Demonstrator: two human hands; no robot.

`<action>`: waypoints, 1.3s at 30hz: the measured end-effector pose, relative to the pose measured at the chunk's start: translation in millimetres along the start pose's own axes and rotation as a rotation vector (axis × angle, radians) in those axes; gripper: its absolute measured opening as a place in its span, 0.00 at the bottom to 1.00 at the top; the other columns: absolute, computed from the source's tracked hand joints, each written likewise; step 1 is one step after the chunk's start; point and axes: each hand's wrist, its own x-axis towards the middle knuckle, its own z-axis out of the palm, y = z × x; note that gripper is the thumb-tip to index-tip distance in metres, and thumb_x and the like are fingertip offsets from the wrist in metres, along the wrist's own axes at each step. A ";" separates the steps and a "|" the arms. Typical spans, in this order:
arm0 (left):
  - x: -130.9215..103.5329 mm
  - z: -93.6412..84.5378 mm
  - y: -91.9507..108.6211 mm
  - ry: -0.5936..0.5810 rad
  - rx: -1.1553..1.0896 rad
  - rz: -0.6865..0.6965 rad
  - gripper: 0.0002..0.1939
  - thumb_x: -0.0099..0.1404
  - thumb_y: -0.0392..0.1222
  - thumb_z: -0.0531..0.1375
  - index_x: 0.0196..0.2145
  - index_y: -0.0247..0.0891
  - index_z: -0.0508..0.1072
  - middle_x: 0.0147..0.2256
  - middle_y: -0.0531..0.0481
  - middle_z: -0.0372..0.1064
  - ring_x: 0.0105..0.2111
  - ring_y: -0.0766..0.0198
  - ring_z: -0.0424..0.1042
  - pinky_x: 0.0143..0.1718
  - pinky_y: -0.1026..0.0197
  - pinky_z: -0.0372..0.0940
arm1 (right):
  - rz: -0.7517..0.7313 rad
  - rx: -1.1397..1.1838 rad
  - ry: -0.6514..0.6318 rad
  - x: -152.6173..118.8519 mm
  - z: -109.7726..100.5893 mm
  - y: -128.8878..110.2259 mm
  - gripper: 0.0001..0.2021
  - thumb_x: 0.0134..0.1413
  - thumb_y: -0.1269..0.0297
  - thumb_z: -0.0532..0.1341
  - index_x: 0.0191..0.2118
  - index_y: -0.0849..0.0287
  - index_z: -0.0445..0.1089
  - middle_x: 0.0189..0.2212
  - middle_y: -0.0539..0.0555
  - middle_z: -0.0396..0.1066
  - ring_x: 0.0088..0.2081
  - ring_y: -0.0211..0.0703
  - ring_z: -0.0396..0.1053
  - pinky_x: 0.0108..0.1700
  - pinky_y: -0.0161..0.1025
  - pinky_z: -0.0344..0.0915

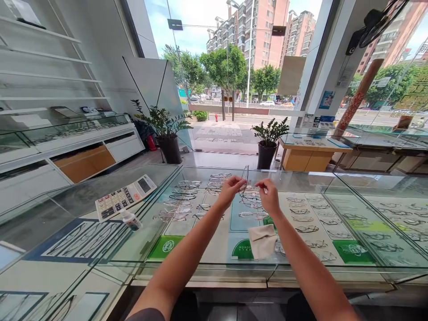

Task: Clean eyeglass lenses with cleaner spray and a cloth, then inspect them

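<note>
Above the glass display counter (207,261), my left hand (231,188) pinches a thin-framed pair of glasses (246,178), held up on its side. My right hand (268,192) is just to the right of the glasses, its fingers bent together; whether it touches a thin part of the frame is too small to tell. A beige cloth (262,241) lies on the glass top between my forearms. Rows of eyeglass frames (182,196) show through the glass beneath and around my hands.
On the counter's left lie a large calculator (125,198) and a small clear bottle (131,220). Potted plants (170,149) (265,154) stand beyond the counter by the glass doors. Green cards (353,252) and more frames (302,229) are inside the case.
</note>
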 end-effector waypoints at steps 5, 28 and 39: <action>-3.5 -5.8 -22.8 0.027 -0.074 -0.051 0.29 0.49 0.62 0.80 0.32 0.37 0.74 0.36 0.50 0.76 0.37 0.64 0.75 0.46 0.53 0.76 | 0.026 0.011 -0.046 1.3 20.6 23.2 0.14 0.54 0.77 0.54 0.35 0.55 0.76 0.36 0.54 0.72 0.41 0.48 0.72 0.45 0.45 0.69; -23.3 -1.1 -8.1 0.074 -0.132 -0.058 0.21 0.57 0.56 0.78 0.35 0.38 0.80 0.38 0.49 0.79 0.42 0.62 0.77 0.47 0.58 0.76 | 0.128 0.113 -0.209 -15.9 21.2 3.8 0.05 0.66 0.61 0.66 0.37 0.53 0.78 0.32 0.51 0.72 0.35 0.46 0.67 0.41 0.45 0.67; -12.2 -16.1 -13.4 0.123 -0.046 0.004 0.21 0.58 0.58 0.77 0.36 0.38 0.80 0.38 0.48 0.79 0.42 0.60 0.78 0.47 0.55 0.78 | 0.258 0.097 -0.070 -4.8 3.5 8.2 0.10 0.68 0.54 0.61 0.39 0.54 0.73 0.34 0.51 0.75 0.39 0.47 0.72 0.46 0.45 0.68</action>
